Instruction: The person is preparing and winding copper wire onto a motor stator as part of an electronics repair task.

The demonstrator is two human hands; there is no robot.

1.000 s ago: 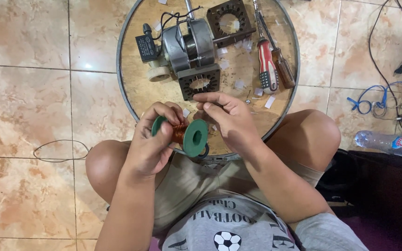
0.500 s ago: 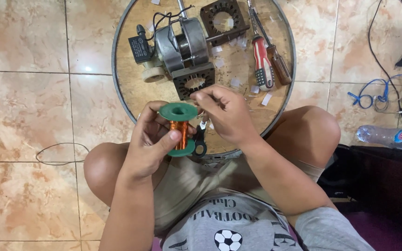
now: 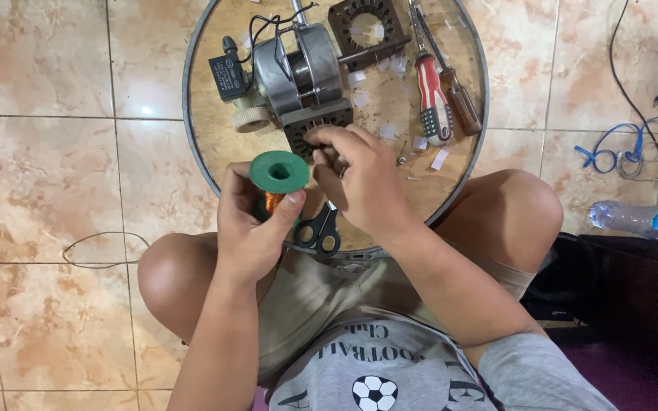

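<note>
Over the round wooden tray [image 3: 215,164], the left hand [image 3: 249,228] clasps a green plastic spool [image 3: 278,173] of shiny copper wire. At three o'clock from it, the right hand [image 3: 363,183] pinches something too small to tell.

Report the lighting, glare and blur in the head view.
Head view: even, soft light with only faint shadows; a bright glare patch on the glossy floor tiles left of the round tray; the green spool in the left hand is sharp; the right hand shows slight softness at its fingertips; the tray's rim bows a little near the frame top.
</note>
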